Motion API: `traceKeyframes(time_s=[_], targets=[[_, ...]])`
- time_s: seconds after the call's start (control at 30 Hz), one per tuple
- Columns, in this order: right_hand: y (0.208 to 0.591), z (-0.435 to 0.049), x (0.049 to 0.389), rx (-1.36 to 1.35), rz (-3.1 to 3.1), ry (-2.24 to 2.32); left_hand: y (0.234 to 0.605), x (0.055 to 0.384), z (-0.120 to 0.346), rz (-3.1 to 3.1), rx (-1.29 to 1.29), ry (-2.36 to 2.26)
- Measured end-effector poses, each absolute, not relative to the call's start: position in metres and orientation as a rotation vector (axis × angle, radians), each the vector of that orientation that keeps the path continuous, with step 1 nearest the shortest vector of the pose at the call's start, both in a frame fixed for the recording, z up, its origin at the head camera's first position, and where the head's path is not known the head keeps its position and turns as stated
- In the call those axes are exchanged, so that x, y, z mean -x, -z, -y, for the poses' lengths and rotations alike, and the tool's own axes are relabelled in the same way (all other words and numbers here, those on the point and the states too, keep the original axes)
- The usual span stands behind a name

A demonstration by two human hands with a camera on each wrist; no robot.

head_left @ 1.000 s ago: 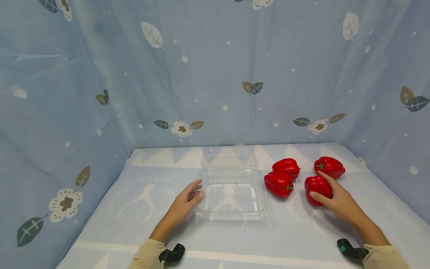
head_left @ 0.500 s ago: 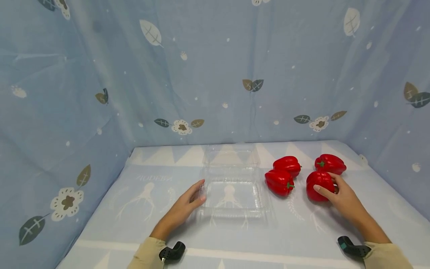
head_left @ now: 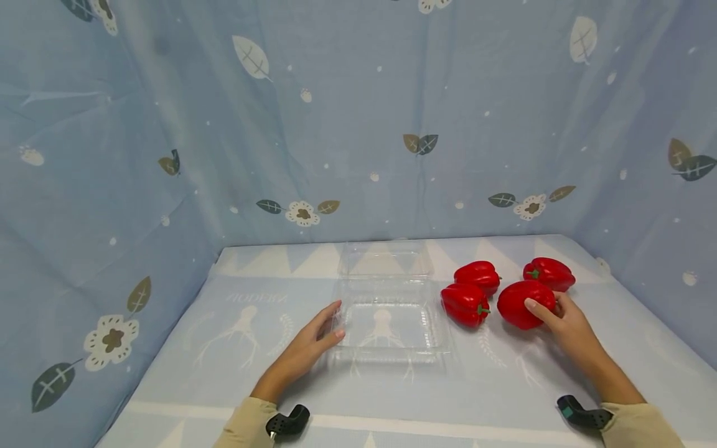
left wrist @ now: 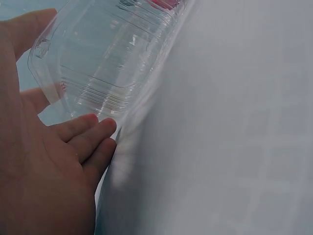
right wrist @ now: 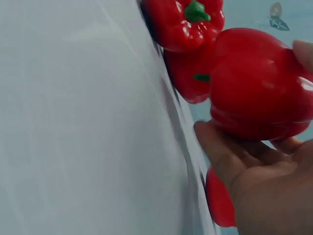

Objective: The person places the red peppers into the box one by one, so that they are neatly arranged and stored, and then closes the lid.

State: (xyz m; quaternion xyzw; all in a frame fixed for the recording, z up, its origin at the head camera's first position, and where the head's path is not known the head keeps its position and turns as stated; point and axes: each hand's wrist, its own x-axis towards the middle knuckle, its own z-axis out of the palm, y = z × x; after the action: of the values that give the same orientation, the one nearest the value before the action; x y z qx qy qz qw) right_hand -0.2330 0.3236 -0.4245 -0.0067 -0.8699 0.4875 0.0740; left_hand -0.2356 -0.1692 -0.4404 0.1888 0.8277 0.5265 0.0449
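Observation:
My right hand (head_left: 574, 326) grips a red bell pepper (head_left: 523, 305), thumb on top and fingers underneath. In the right wrist view this bell pepper (right wrist: 259, 83) is raised beside the tabletop peppers. My left hand (head_left: 305, 345), fingers loosely extended, rests at the left side of a clear plastic clamshell box (head_left: 386, 351). The left wrist view has the box's edge (left wrist: 44, 73) between the thumb and the fingers. The box lies with its lid (head_left: 386, 274) folded back, and the table pattern shows through it.
Two red bell peppers (head_left: 465, 305) lie together right of the box. Another red bell pepper (head_left: 549, 274) lies farther back on the right, behind the held one. Patterned blue curtains (head_left: 358, 124) border the table (head_left: 235, 373) at the back and sides.
My right hand has taken hold of the bell pepper, lifted it and turned it on its side, shifting slightly left. The left hand has stayed at the box, nearly still.

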Motion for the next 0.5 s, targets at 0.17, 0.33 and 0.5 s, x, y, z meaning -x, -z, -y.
traceKeyframes(time_s=[0.17, 0.33, 0.5], targets=[[0.419, -0.315, 0.237, -0.050, 2.475, -1.665, 0.438, 0.233, 0.171, -2.541, -0.565, -1.607], [0.413, -0.307, 0.238, -0.151, 2.301, -1.842, 0.438, 0.233, 0.171, -2.517, -0.577, -1.615], [0.406, -0.302, 0.240, -0.264, 2.208, -1.917, 0.442, 0.235, 0.171, -2.508, -0.603, -1.618]])
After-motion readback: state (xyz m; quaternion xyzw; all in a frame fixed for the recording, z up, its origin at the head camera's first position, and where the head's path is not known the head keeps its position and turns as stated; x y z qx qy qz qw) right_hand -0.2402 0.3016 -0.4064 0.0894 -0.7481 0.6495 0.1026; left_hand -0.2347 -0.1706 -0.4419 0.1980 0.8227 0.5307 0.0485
